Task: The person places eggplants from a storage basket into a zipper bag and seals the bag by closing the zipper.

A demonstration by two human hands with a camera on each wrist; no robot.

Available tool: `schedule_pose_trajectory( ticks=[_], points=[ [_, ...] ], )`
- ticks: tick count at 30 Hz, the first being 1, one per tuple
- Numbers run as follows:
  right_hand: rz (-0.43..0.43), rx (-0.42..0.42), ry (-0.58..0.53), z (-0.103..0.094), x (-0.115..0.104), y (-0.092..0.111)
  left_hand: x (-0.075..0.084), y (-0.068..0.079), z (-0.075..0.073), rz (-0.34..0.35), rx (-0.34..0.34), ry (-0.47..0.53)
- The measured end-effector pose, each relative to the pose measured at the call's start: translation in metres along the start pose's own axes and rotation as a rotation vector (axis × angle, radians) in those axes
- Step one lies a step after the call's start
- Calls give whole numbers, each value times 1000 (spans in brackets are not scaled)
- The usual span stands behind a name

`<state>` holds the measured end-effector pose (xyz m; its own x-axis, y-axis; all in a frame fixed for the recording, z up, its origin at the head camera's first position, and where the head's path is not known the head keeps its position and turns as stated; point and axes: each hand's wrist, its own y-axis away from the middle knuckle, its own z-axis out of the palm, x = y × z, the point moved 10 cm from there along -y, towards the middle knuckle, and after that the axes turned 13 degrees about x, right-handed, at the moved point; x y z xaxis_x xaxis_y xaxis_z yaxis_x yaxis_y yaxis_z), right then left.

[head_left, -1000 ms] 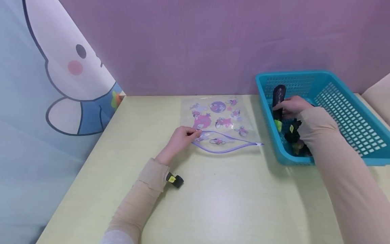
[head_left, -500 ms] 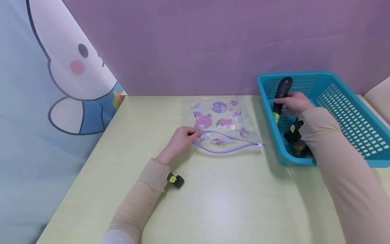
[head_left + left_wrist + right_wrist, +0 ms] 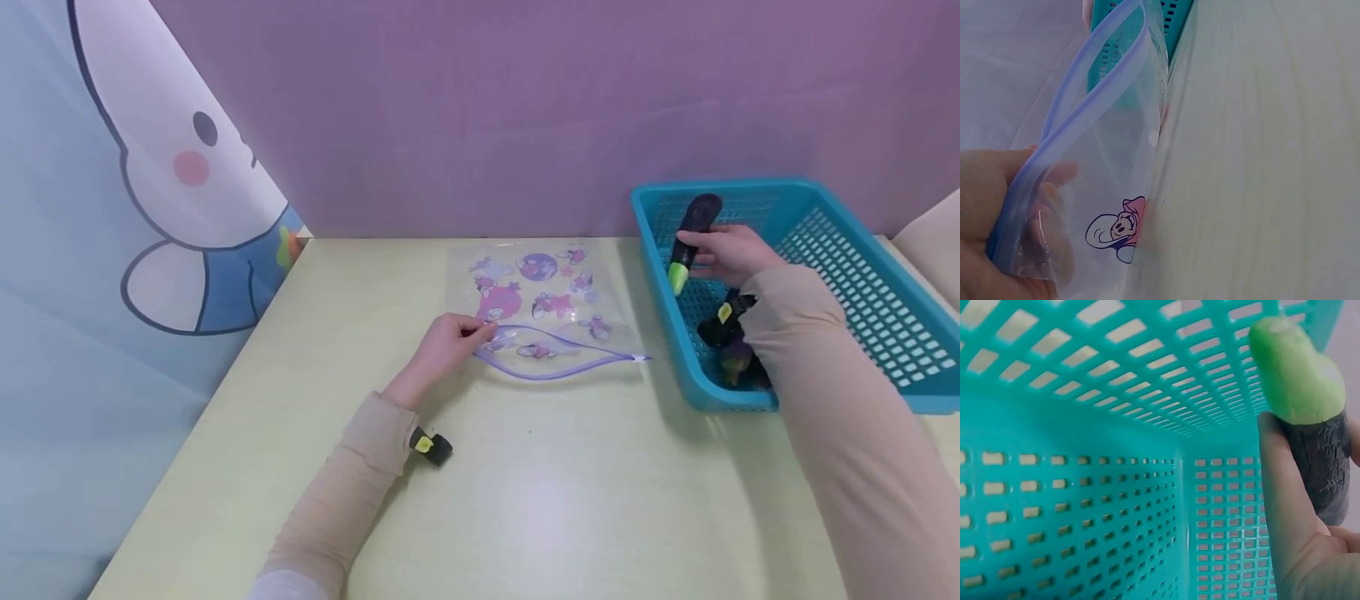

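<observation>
My left hand (image 3: 448,350) pinches the left end of a clear zip bag (image 3: 577,329) printed with pink and purple cartoon figures. The bag lies on the table with its purple-edged mouth parted; in the left wrist view the zip rim (image 3: 1079,94) gapes. Over at the teal basket (image 3: 693,392), my right hand (image 3: 731,254) holds a dark purple eggplant (image 3: 699,218) with a light green end. It is tilted, green end toward me, near the basket's left wall. In the right wrist view the green end (image 3: 1300,372) sticks out past the thumb.
Below the right wrist, a purplish and green item (image 3: 735,362) lies in the basket, partly hidden by the wrist camera (image 3: 722,321) and sleeve. A purple wall (image 3: 450,125) stands behind the table (image 3: 540,492); a blue cartoon curtain (image 3: 60,375) hangs at left.
My right hand has raised the eggplant from the basket's bottom and tilted it, so its green end now shows more. The left hand and the bag have stayed nearly still.
</observation>
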<state>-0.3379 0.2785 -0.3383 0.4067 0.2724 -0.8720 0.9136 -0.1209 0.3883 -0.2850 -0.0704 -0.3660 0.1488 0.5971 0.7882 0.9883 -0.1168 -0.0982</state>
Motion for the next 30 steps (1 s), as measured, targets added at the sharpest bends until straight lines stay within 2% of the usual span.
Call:
schedule_pose_trajectory(
  ticks=[4, 10, 20, 30],
  points=[
    [12, -18, -2, -1, 0, 1, 1, 0, 0, 2, 3, -2],
    [42, -59, -66, -1, -3, 2, 6, -2, 0, 31, 5, 0],
    [39, -166, -296, 4, -19, 10, 8, -4, 1, 37, 6, 2],
    [83, -237, -526, 7, -35, 20, 4, -6, 3, 27, 3, 2]
  ],
)
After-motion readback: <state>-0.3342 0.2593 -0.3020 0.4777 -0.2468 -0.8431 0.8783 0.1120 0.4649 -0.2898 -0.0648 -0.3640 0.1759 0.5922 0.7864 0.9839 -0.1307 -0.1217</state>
